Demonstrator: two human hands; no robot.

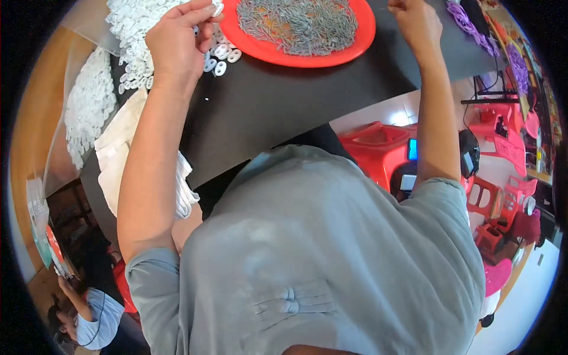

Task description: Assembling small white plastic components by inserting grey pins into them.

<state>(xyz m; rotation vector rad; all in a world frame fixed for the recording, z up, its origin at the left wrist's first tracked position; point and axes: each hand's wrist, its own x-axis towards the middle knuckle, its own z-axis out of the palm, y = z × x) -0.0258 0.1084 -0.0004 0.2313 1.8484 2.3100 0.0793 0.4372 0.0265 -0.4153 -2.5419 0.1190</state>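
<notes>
- A heap of small white plastic pieces (133, 23) lies at the far left of the black table (278, 100), with more of them in a clear bag (89, 109) hanging over the left edge.
- A folded white cloth (118, 148) sits on the near left part of the table, under the left forearm.
- The left hand (177, 41) is raised over the right fringe of the heap, knuckles toward the camera.
- Its thumb and forefinger are pinched together on 1 small white piece (218, 9) at the fingertips; the other fingers curl in toward the palm.
- A few loose white pieces (223, 56) lie on the table just below and right of those fingers, touching the rim of the red tray.
- The red tray (331, 56) stands at the far middle, holding a spread of thin grey metal pins (299, 23).
- The right hand (414, 21) is just right of the tray at its far edge; its fingers run out of the picture at the top, so I cannot tell whether they grip anything.
- Purple pieces (470, 26) lie at the far right of the table.
</notes>
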